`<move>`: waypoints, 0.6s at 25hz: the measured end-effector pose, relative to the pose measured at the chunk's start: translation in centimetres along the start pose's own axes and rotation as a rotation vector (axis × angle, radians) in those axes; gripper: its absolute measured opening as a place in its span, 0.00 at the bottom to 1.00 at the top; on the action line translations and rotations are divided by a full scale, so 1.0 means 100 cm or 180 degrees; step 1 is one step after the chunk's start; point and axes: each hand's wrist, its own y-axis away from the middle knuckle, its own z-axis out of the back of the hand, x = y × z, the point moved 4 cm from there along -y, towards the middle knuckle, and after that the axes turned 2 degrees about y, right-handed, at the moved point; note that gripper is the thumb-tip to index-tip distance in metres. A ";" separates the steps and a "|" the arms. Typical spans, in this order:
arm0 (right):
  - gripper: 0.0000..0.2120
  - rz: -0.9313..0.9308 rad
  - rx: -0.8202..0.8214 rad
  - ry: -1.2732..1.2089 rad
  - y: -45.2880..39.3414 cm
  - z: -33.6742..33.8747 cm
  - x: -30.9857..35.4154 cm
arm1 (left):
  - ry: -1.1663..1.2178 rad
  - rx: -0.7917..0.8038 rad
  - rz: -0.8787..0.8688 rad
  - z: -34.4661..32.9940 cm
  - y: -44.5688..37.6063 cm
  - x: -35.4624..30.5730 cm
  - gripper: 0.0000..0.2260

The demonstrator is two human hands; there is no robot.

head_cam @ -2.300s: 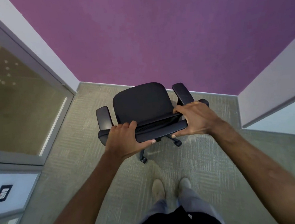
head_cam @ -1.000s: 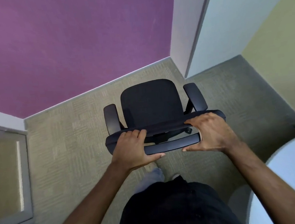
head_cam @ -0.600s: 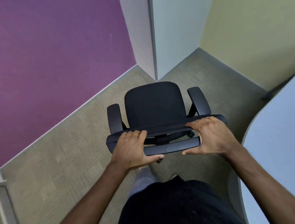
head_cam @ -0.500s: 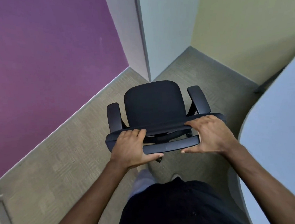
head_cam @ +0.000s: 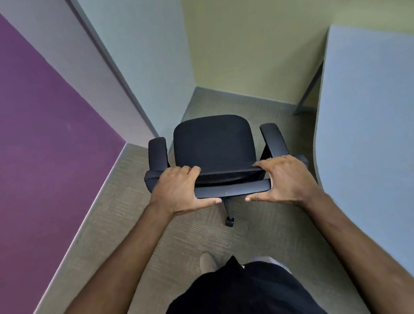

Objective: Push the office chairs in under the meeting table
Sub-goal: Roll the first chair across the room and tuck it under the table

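Note:
A black office chair (head_cam: pixel 213 141) with two armrests stands on the carpet straight ahead of me, its seat facing away. My left hand (head_cam: pixel 179 191) grips the left end of the top of its backrest. My right hand (head_cam: pixel 283 180) grips the right end of that same top edge. One caster (head_cam: pixel 229 221) shows below the backrest. The pale grey-blue meeting table (head_cam: pixel 378 143) fills the right side, its curved edge just right of the chair and my right hand.
A purple wall (head_cam: pixel 25 134) runs along the left. A white-grey column corner (head_cam: pixel 134 70) juts out just beyond the chair's left armrest. A yellow-green wall (head_cam: pixel 253 36) closes the far side. A dark table leg (head_cam: pixel 307 92) stands at far right. My foot (head_cam: pixel 206 261) is on the carpet.
I have turned to the right with the chair in both hands. The purple wall has slid off to the left, and the column, yellow wall and meeting table have come into view on the right.

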 end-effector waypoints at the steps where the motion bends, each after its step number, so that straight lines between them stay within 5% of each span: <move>1: 0.52 -0.0126 -0.0046 -0.0007 -0.007 0.000 0.002 | -0.0030 -0.0011 -0.0127 0.002 -0.015 0.012 0.48; 15: 0.51 -0.1444 -0.0304 0.0098 -0.110 -0.002 -0.029 | -0.0159 0.0033 -0.1406 0.037 -0.223 0.093 0.46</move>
